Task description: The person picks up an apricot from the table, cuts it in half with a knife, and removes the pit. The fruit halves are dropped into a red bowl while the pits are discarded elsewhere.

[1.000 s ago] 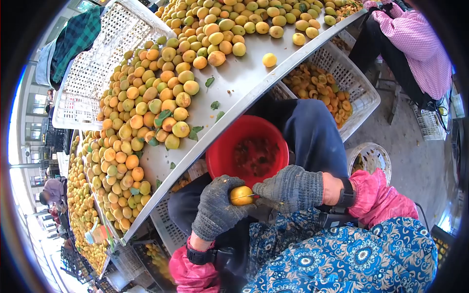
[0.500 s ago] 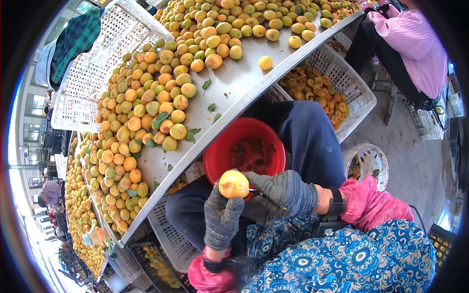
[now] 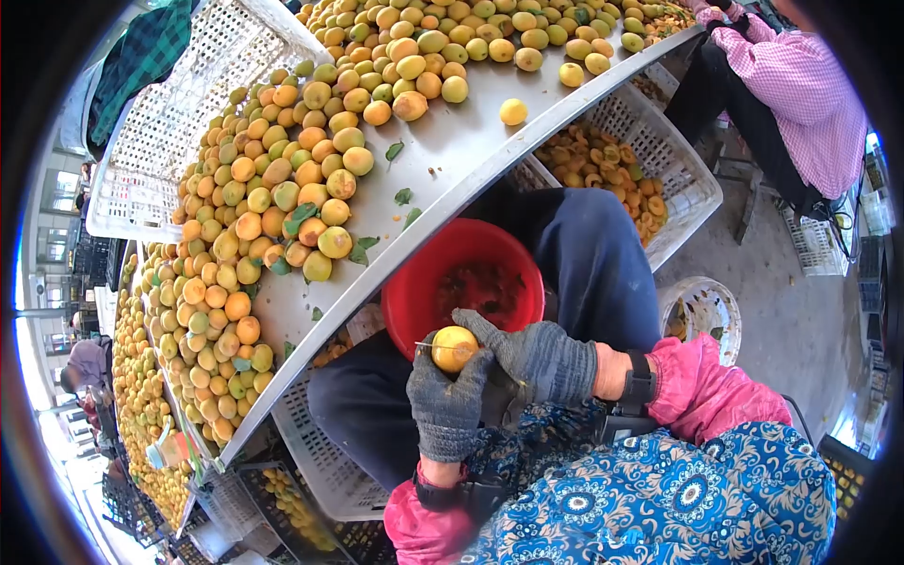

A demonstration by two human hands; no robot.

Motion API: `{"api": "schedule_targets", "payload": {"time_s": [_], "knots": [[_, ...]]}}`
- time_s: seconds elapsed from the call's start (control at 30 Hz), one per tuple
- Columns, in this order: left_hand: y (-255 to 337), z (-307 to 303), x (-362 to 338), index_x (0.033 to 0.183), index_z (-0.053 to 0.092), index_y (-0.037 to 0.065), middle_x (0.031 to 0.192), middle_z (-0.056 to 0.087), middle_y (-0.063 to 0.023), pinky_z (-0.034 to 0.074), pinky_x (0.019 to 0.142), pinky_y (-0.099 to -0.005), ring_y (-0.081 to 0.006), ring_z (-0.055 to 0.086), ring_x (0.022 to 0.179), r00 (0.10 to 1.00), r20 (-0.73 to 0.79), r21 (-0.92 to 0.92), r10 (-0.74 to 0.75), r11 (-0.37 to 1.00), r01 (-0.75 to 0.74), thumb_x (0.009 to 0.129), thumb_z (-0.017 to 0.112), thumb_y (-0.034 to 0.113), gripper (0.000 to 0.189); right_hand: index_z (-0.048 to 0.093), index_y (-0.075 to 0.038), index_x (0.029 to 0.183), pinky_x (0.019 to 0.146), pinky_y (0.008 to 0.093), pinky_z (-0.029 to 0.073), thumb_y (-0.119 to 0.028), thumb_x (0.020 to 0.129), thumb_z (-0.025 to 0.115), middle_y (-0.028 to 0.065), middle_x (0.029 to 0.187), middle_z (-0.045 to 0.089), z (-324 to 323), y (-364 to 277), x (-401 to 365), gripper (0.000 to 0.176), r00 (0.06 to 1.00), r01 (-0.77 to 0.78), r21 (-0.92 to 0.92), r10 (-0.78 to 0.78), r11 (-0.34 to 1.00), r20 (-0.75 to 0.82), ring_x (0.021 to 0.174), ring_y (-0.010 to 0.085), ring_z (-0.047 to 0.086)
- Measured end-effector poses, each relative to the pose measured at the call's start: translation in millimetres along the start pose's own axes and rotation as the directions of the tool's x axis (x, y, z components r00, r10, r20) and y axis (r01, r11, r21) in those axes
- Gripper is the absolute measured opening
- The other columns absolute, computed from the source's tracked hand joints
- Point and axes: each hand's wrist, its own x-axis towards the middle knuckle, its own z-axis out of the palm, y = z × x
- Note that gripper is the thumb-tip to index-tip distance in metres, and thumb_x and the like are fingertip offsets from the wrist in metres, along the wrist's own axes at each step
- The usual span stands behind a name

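My left hand [image 3: 444,400], in a grey knit glove, is closed around a yellow apricot [image 3: 455,350] from below. My right hand [image 3: 541,360], gloved the same way, rests against the fruit's right side with its fingers curled. A thin knife blade [image 3: 426,345] sticks out at the apricot's left; its handle is hidden in the right hand. How deep the blade sits in the fruit cannot be seen. Just beyond both hands is a red bucket [image 3: 403,299] with dark reddish-brown bits at its bottom.
Heaped apricots [image 3: 273,188] cover much of the metal table [image 3: 443,179], with a white crate [image 3: 151,179] at left. Beneath the edge, another crate [image 3: 692,193] holds halved apricots. A white bucket [image 3: 730,315] stands at right. A person in a pink checked shirt [image 3: 800,85] sits upper right.
The right hand has moved left over the apricot, and the blade now shows on the fruit's left side instead of its right. The left hand has shifted slightly right.
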Motion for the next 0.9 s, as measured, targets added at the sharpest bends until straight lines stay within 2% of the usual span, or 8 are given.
{"api": "schedule_targets", "payload": {"time_s": [0.1, 0.47, 0.53, 0.57, 0.6, 0.73, 0.77, 0.9], "knots": [[-8, 3, 3, 0.1, 0.062, -0.004, 0.084, 0.069, -0.0154, 0.053, 0.07, -0.0332, -0.0235, 0.069, 0.078, 0.991, 0.087, -0.082, -0.105, 0.99, 0.113, 0.078, 0.077, 0.019, 0.035, 0.014, -0.01, 0.151, 0.05, 0.0418, 0.047, -0.025, 0.085, 0.062, 0.0174, 0.069, 0.061, 3, 7, 1, 0.083, 0.986, -0.112, 0.047, 0.105, 0.993, 0.13, 0.056, 0.0333, 0.062], [-30, 13, -12, 0.099, 0.064, -0.005, 0.078, 0.068, -0.0078, 0.051, 0.063, -0.0292, -0.0131, 0.064, 0.071, 0.962, 0.213, -0.213, -0.169, 0.953, 0.215, 0.084, 0.071, 0.019, 0.029, 0.031, -0.004, 0.145, 0.057, 0.0367, 0.048, -0.019, 0.083, 0.062, 0.0165, 0.072, 0.061, 9, 18, -14, 0.071, 0.989, -0.08, 0.131, 0.063, 0.988, 0.132, 0.063, 0.0259, 0.062], [-29, 10, -13, 0.097, 0.063, -0.005, 0.08, 0.068, -0.0068, 0.049, 0.065, -0.0266, -0.011, 0.062, 0.072, 0.991, 0.104, -0.066, -0.08, 0.994, 0.088, 0.085, 0.07, 0.019, 0.028, 0.045, -0.004, 0.137, 0.073, 0.0327, 0.051, -0.02, 0.083, 0.066, 0.0179, 0.092, 0.065, -2, 10, -16, 0.06, 1.0, -0.002, 0.528, 0.017, 0.849, -0.025, 0.083, 0.0207, 0.065], [-37, 8, -12, 0.098, 0.063, -0.005, 0.081, 0.067, -0.0061, 0.048, 0.066, -0.0258, -0.0101, 0.061, 0.073, 0.989, 0.081, -0.178, -0.124, 0.974, 0.137, 0.085, 0.07, 0.019, 0.028, 0.051, -0.005, 0.131, 0.084, 0.031, 0.049, -0.019, 0.081, 0.072, 0.0155, 0.11, 0.064, -23, 2, -17, 0.057, 0.967, -0.253, 0.59, 0.199, 0.767, 0.157, 0.097, 0.016, 0.062], [-37, 2, -11, 0.099, 0.063, -0.004, 0.08, 0.066, -0.0044, 0.049, 0.066, -0.0266, -0.0111, 0.06, 0.072, 0.971, 0.122, -0.243, -0.207, 0.942, 0.232, 0.09, 0.067, 0.026, 0.031, 0.051, -0.003, 0.13, 0.085, 0.0314, 0.05, -0.017, 0.078, 0.075, 0.0109, 0.112, 0.065, -29, -1, -18, 0.059, 0.979, -0.174, 0.626, 0.201, 0.76, 0.028, 0.095, 0.0161, 0.062], [-31, -1, -21, 0.102, 0.063, 0.0, 0.084, 0.065, -0.0033, 0.051, 0.063, -0.0257, -0.0134, 0.062, 0.075, 0.838, 0.445, -0.596, -0.317, 0.593, 0.541, 0.096, 0.054, 0.039, 0.04, 0.052, -0.009, 0.132, 0.085, 0.0314, 0.05, -0.018, 0.077, 0.077, 0.0088, 0.111, 0.067, -30, -4, -9, 0.061, 0.991, -0.13, 0.609, 0.087, 0.782, 0.099, 0.094, 0.0157, 0.063], [-24, 15, -27, 0.109, 0.06, 0.001, 0.095, 0.064, -0.0074, 0.052, 0.064, -0.0256, -0.0137, 0.063, 0.08, 0.802, 0.444, -0.764, -0.401, 0.298, 0.572, 0.099, 0.046, 0.045, 0.047, 0.052, -0.012, 0.133, 0.081, 0.0337, 0.051, -0.028, 0.079, 0.076, 0.013, 0.11, 0.066, -16, 0, -4, 0.061, 0.992, 0.13, 0.428, -0.119, 0.895, -0.052, 0.092, 0.0219, 0.066], [-7, 6, -32, 0.108, 0.059, 0.002, 0.099, 0.065, -0.0091, 0.05, 0.059, -0.0243, -0.0132, 0.064, 0.078, 0.813, 0.448, -0.7, -0.372, 0.42, 0.578, 0.101, 0.036, 0.049, 0.053, 0.052, -0.014, 0.132, 0.072, 0.037, 0.052, -0.043, 0.082, 0.068, 0.0127, 0.1, 0.066, -4, 8, -8, 0.06, 0.982, 0.19, 0.195, -0.182, 0.962, -0.057, 0.081, 0.0317, 0.066]]}}
